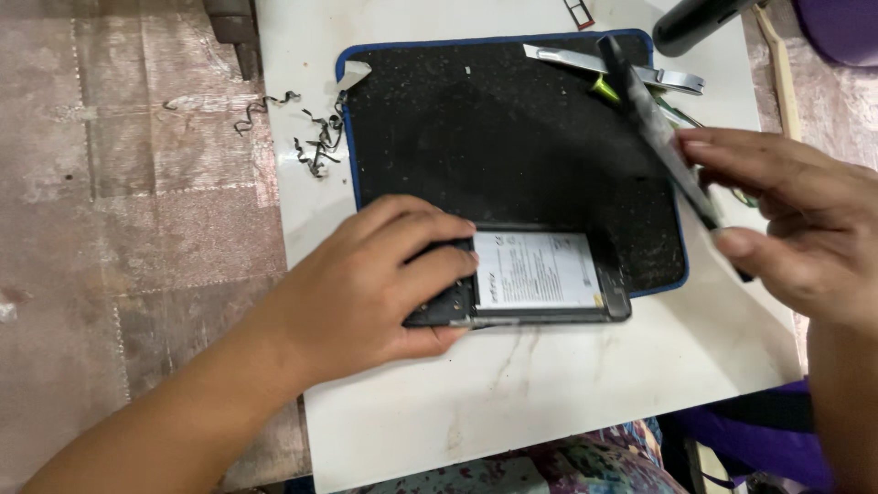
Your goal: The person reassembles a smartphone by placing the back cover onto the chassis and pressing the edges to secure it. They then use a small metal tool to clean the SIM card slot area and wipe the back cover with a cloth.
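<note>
Two bare hands work over an opened phone (540, 279) at a small white table (549, 393), seen from above. The left hand (366, 284) lies spread across the phone's upper end, fingers curled over the dark frame and pressing it flat where it rests half on a black, blue-edged mat (512, 137) and half on the bare tabletop. The right hand (796, 220) pinches a thin dark panel (663, 137), apparently the phone's back cover or screen, by its edge between thumb and fingers, tilted up and held clear of the body at the mat's right side.

The separation looks complete: the panel is off and the inside lies exposed. A white-labelled battery (540, 270) sits in the frame, and no other part appears removed, so any work inside seems yet to come.

The phone body is slim and dark grey, the pale battery filling most of its visible width. Metal tweezers (631, 69) and a green-tipped tool (604, 89) rest at the mat's far edge, curled dark strips (311, 137) lie beside its left corner, and a black cylindrical object (695, 23) sits at the far right
</note>
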